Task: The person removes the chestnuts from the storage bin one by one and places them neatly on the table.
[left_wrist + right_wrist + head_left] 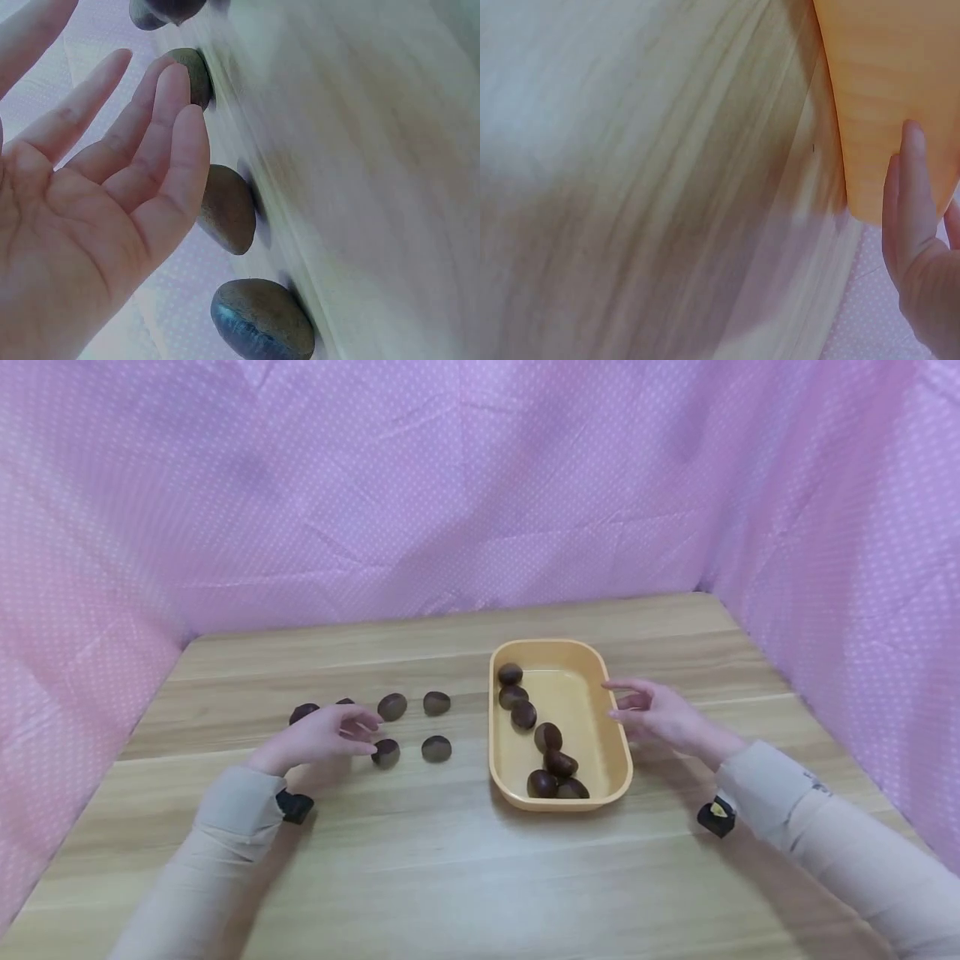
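Reaches with left hand [318, 737] at left of centre in head view, low over loose chestnuts [392, 707]; shows fingers apart and slightly bent, with hold of nothing. Puts thumb tip right beside a chestnut in the lower row, contact hard to tell. Blocks part of another behind the knuckles, upper edge only in sight. Shows six in all on the wooden table [420, 868]: one at far left past the hand, the half-hidden one, two in the upper row right of the fingers, two in the lower row.

Places right hand [669, 720] at right of centre, at the right rim of the yellow tray [626, 764]; shows fingers nearly straight, not wrapped round anything, firm contact unclear. Has seven chestnuts inside the tray, strung from upper left corner to lower middle.

Includes pale sleeves [840, 835] from lower left and lower right, black wrist devices [295, 807] below the cuffs. Includes pink dotted cloth [450, 485] across the top and sides. Covers part of one chestnut with fingertips in left wrist view. Shows tray wall behind fingers at upper right in right wrist view
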Demonstrator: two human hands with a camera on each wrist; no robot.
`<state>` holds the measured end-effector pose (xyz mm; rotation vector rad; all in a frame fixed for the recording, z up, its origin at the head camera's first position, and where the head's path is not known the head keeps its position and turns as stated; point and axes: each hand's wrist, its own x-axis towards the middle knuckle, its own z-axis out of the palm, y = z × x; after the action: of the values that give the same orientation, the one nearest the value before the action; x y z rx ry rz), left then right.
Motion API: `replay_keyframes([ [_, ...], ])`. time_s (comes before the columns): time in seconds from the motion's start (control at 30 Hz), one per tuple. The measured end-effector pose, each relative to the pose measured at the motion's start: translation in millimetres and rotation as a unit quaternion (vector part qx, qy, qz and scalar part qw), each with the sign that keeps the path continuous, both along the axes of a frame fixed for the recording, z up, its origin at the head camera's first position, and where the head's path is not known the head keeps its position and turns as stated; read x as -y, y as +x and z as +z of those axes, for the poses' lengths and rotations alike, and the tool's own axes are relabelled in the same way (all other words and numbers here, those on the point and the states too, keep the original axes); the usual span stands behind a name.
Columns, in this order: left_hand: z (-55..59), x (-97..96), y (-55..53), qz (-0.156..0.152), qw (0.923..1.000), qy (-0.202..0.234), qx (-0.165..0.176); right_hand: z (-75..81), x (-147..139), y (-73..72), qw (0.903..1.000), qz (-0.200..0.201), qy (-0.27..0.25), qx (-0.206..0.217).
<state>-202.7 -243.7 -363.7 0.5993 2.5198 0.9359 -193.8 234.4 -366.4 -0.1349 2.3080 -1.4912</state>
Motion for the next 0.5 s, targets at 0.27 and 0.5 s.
replay_keyframes([
  [0.27, -0.1, -8.0, -0.8, 0.036, 0.9988, 0.019, -0.029, -1.6, 1.2, 0.8, 1.0000, -0.002, 0.000, -0.007],
  [0.5, 8.7, -29.9, -3.3, 0.051, 0.9960, 0.069, -0.025, -2.9, 0.2, 3.8, 1.0000, -0.007, 0.002, -0.002],
])
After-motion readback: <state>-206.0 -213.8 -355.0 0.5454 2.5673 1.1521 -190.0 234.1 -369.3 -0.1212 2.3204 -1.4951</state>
